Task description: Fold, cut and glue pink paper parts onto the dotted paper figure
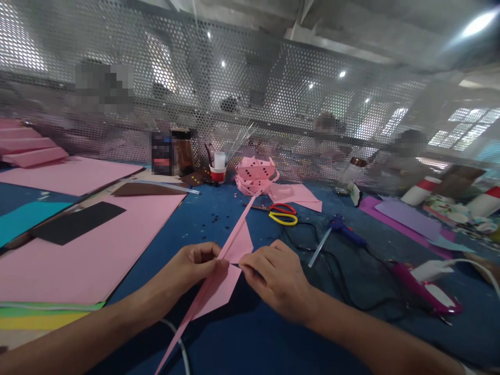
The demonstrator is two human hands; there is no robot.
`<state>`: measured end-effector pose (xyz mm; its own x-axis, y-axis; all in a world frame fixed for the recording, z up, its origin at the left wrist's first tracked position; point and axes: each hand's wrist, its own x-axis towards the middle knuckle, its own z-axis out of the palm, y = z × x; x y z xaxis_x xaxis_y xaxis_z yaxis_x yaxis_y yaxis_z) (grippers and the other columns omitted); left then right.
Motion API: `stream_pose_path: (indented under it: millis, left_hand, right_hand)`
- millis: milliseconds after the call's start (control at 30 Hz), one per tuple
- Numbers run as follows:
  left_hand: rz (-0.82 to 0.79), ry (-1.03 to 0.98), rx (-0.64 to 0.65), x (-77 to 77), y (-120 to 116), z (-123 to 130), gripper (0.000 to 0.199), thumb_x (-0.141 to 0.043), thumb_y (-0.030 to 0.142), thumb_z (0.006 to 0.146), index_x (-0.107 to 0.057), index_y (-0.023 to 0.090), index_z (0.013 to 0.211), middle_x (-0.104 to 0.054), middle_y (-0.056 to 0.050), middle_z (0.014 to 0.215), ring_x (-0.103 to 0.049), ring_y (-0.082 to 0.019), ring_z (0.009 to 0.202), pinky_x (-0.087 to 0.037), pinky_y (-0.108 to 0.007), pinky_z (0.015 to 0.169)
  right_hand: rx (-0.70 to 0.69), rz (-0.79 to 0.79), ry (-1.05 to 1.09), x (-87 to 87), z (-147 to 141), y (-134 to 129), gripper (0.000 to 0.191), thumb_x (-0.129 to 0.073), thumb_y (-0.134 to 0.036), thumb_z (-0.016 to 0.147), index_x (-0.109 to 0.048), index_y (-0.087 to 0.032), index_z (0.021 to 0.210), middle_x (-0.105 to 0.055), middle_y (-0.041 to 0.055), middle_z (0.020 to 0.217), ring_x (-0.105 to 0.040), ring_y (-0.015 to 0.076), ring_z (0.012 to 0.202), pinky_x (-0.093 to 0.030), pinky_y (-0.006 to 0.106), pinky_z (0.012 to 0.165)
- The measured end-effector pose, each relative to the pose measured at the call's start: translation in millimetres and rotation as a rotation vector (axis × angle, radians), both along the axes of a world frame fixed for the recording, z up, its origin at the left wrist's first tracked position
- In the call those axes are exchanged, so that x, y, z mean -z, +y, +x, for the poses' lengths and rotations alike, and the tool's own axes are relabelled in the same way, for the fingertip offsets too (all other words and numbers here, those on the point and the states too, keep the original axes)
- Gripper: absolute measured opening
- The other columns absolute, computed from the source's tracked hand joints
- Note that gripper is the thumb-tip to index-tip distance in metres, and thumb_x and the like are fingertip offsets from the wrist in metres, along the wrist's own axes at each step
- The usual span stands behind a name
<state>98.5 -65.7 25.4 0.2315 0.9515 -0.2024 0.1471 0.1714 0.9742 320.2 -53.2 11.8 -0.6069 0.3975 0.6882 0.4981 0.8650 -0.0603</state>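
Over table [234,341]: left hand [191,266], right hand [280,276] both pinching one pink sheet [221,294]; one scissors [283,213] beyond.

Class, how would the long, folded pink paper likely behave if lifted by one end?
The long, folded pink paper is probably light, since its edges look thin. Its narrow strip might stay fairly stiff lengthwise, as it runs straight past the left hand on both sides. The flaps near the right hand could bend easily, being broad and flat.
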Motion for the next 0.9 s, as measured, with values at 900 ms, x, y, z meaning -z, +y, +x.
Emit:
stream_pose_path:
  millis: [900]
  left_hand:
    - [-0.054, -0.077, -0.007, 4.3, -0.7, -0.9, 0.038, -0.083, 0.050, 0.068, -0.062, 0.018, 0.071, -0.056, 0.004, 0.063, -0.043, -0.011, 0.059, -0.032, -0.022, 0.055]
  right_hand:
    - [-0.005, 0.042, -0.034, 2.9, 1.2, 0.0, 0.010, -0.056, -0.017, 0.102, -0.065, -0.019, 0.106, -0.075, -0.0003, 0.081, -0.067, 0.0123, 0.070, -0.038, 0.031, 0.068]
